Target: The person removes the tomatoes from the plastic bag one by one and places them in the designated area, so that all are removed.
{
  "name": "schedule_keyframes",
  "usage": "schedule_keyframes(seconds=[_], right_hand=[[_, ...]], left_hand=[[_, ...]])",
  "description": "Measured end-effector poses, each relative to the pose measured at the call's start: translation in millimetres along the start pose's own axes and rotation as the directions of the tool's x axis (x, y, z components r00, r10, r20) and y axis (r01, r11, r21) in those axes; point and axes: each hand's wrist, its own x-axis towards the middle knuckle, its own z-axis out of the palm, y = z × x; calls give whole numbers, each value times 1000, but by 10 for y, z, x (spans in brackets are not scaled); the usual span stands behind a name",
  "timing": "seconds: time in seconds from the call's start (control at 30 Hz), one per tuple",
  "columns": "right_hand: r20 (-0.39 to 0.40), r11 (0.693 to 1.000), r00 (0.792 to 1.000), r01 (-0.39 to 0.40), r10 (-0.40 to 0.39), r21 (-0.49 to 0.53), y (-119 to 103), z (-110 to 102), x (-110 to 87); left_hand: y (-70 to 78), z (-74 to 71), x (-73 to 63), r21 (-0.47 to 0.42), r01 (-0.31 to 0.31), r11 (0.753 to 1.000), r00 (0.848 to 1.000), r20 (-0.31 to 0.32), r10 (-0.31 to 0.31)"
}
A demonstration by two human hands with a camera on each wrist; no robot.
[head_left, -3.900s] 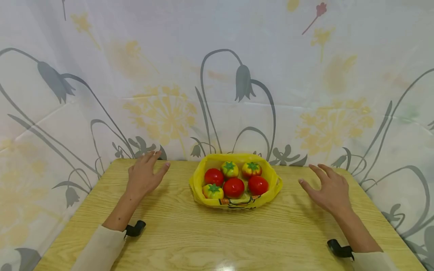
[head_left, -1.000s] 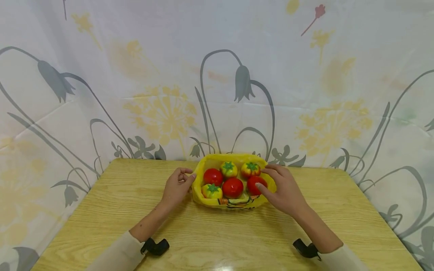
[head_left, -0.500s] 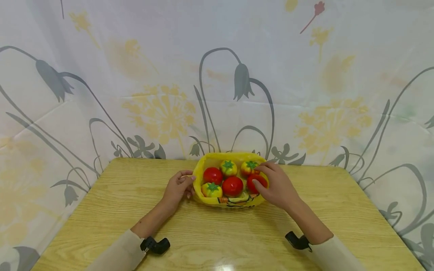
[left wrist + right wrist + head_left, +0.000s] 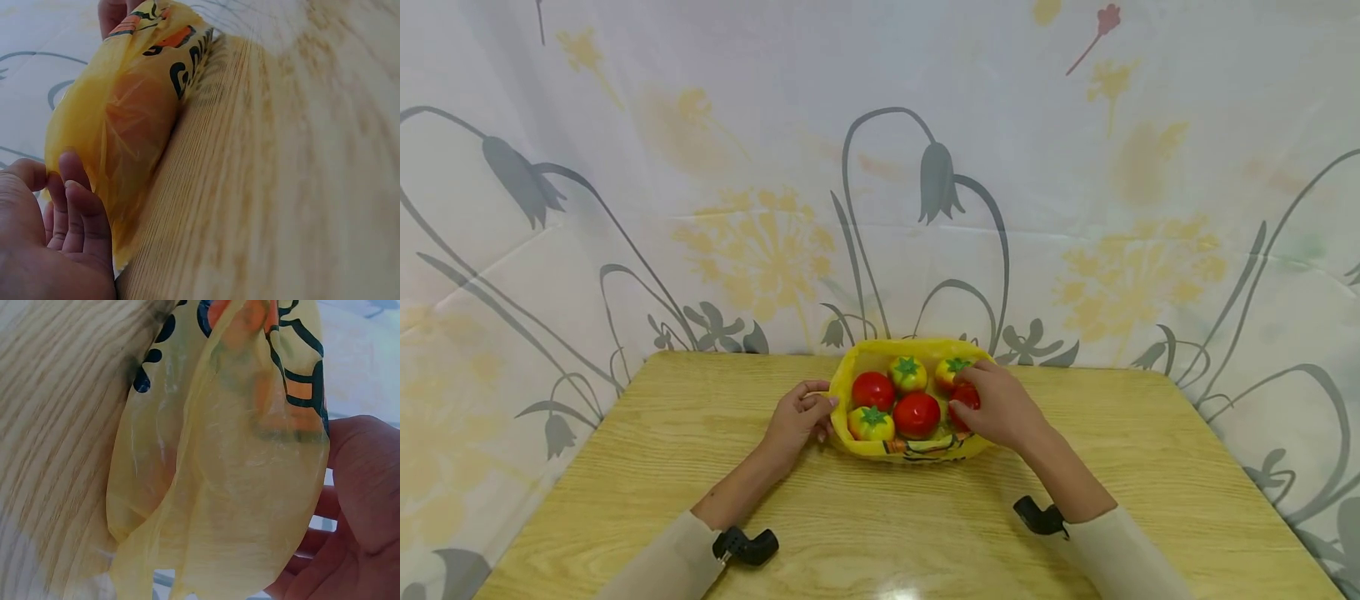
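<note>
A yellow plastic bag lies with its mouth spread wide. Inside are three glossy red tomatoes, one at the left, one in the middle and one at the right. Three yellow ribbed fruits with green star-shaped tops are also in it, one being the front-left fruit. At the bag's left rim my left hand pinches the plastic between thumb and finger. My right hand reaches over the right rim, thumb and fingers around the right tomato and partly hiding it.
The bag stands near the back of a wood-grain table. Behind it hangs a pale curtain with printed flowers. Black wrist mounts sit at both sleeve cuffs.
From apart at both sides, my hands have come in to the bag. The left now pinches its rim. My right has moved further left over the rim and closed round the right tomato.
</note>
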Motion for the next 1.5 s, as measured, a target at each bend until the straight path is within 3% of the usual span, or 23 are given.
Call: schedule_keyframes(seconds=[0.57, 0.83, 1.0, 1.5], right_hand=[[197, 998, 979, -62, 57, 22, 32, -16, 24], [251, 995, 966, -80, 64, 55, 54, -32, 19], [258, 996, 965, -69, 52, 55, 71, -28, 24], [171, 997, 985, -6, -8, 83, 89, -149, 9]], left_hand=[[-14, -22, 9, 0, -8, 1000, 1000, 25, 8], [1, -19, 7, 4, -4, 1000, 1000, 24, 4], [-10, -22, 8, -8, -3, 1000, 1000, 25, 4], [-7, -25, -4, -8, -16, 1000, 999, 37, 16]])
